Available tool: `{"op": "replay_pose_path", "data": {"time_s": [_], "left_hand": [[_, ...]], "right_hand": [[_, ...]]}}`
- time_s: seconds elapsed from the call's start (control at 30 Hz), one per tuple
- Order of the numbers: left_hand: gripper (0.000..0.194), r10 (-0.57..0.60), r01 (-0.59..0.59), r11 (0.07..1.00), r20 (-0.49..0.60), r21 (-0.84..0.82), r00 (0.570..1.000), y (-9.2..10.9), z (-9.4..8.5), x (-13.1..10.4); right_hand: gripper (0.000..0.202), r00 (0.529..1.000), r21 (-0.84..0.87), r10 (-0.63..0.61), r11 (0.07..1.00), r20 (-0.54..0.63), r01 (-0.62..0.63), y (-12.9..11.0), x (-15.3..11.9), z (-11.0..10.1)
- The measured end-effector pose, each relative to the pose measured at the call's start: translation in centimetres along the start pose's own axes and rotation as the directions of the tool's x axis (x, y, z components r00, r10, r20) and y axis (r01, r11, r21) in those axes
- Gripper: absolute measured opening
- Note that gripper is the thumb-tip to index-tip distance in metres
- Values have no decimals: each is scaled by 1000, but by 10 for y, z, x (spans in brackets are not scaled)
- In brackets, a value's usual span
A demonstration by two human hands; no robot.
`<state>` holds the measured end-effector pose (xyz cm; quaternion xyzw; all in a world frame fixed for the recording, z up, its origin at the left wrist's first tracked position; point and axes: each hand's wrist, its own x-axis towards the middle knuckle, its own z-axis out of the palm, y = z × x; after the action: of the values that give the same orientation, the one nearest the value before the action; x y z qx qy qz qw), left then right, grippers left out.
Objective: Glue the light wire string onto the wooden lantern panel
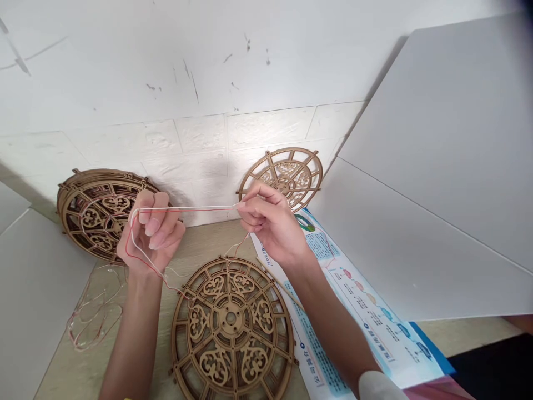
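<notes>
Red and white strings (pixel 189 209) run taut and level between my two hands, above a round wooden lattice frame (pixel 231 319) on the table. At the left, my left hand (pixel 152 228) has its fingers curled, with the strings passing by the thumb and index finger. From there the strings droop to the upper left rim of the frame. My right hand (pixel 272 222) pinches their other end between thumb and fingertips. Below it, thin strands hang down to the frame's top rim. A loose tangle of string (pixel 95 316) lies left of my left forearm.
A stack of similar wooden frames (pixel 104 216) leans at the back left; another frame (pixel 287 172) leans on the white brick-patterned wall (pixel 266 130). Under my right arm lies a printed sheet (pixel 370 311) with a thin stick (pixel 283 284) at its edge. Grey panels (pixel 437 183) bound the right.
</notes>
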<state>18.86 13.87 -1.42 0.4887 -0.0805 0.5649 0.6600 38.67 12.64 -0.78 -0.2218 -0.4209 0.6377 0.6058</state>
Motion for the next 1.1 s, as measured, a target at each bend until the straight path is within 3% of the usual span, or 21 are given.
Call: {"op": "replay_pose_path", "data": {"time_s": [0.13, 0.3, 0.43, 0.53, 0.63, 0.7, 0.77, 0.83, 0.87, 0.97, 1.1], "left_hand": [[11, 3, 0, 997, 47, -73, 999, -4, 0, 1], [14, -33, 38, 997, 93, -60, 995, -5, -3, 2], [26, -143, 104, 979, 226, 176, 963, -2, -20, 1], [29, -274, 142, 927, 368, 346, 889, 5, -43, -2], [23, -547, 241, 728, 331, 642, 769, 13, -65, -8], [33, -616, 302, 558, 142, 773, 775, 19, -70, -11], [44, -553, 372, 440, -80, 817, 829, 21, -62, -12], [51, -463, 415, 366, -224, 833, 858, 18, -43, -9], [52, -449, 399, 341, -225, 851, 865, 15, -30, -7], [52, -496, 419, 288, -240, 861, 834, 3, 8, -1], [42, -402, 374, 259, -253, 891, 880, -10, 35, 3]], "right_hand": [[29, 998, 20, -4, 1000, 60, 3, -1, -1, -3], [27, 973, -27, 16, 1000, 232, -10, -12, 0, -19], [24, 923, -240, 15, 967, 384, 84, -29, -3, -33], [22, 882, -318, 30, 938, 470, 138, -37, -6, -38], [20, 879, -342, 11, 924, 476, 173, -39, -7, -37], [19, 883, -372, 7, 909, 468, 190, -38, -8, -34], [18, 882, -405, 19, 893, 471, 197, -36, -7, -31], [20, 883, -435, 36, 879, 468, 194, -33, -6, -29], [21, 887, -450, 42, 872, 460, 192, -32, -5, -28], [25, 908, -490, 43, 852, 417, 185, -27, -3, -26], [31, 925, -501, 21, 845, 380, 186, -24, -3, -25]]}}
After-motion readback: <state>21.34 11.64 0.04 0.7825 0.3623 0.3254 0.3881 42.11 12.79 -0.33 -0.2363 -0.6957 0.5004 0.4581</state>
